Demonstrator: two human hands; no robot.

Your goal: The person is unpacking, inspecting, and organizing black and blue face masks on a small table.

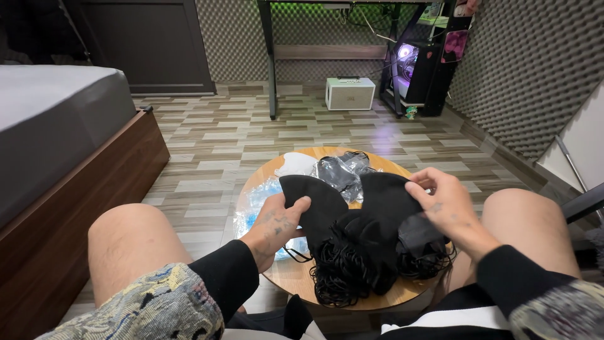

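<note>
My left hand (277,221) grips the left edge of a black face mask (318,201) above a small round wooden table (296,277). My right hand (443,204) pinches the right side of another black mask (384,201). Both masks belong to a heap of black masks with tangled ear loops (352,264) lying on the table between my knees.
Clear plastic bags (255,204), a bag of black masks (340,170) and a white piece (296,165) lie on the table's far side. A bed with a wooden frame (69,164) stands left. A white box (350,93) and a lit computer case (418,69) sit beyond, under a desk.
</note>
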